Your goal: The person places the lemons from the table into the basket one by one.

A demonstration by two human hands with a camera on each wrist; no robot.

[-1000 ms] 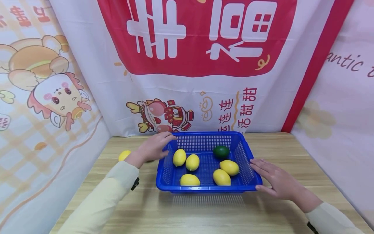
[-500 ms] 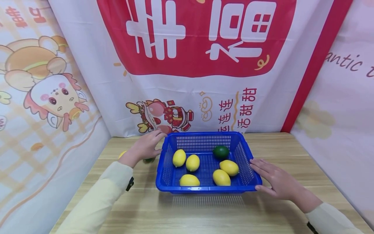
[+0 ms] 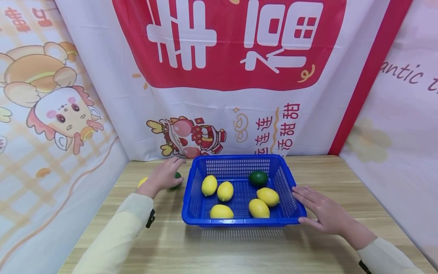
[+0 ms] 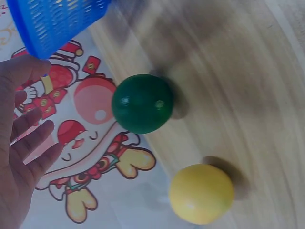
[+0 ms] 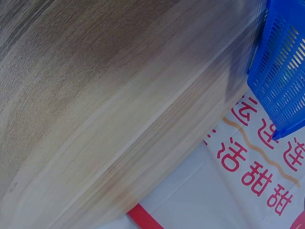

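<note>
My left hand, empty with fingers apart, hovers left of the blue plastic basket. Partly hidden behind its fingers is a dark green lemon-shaped fruit on the table; the left wrist view shows this green fruit apart from the palm. A yellow lemon lies near it, mostly covered by my wrist in the head view. Against the basket's right rim rest the straight fingers of my right hand. Inside the basket are several yellow lemons and one dark green fruit.
The wooden table carries the basket near its back edge. A printed cloth hangs behind it, and patterned cloths stand at the left and right sides. In the right wrist view, only the basket's side and table show.
My left hand has moved left from the basket's left rim to above the green fruit outside. The right hand stays at the right rim, and the basket's contents look the same.
</note>
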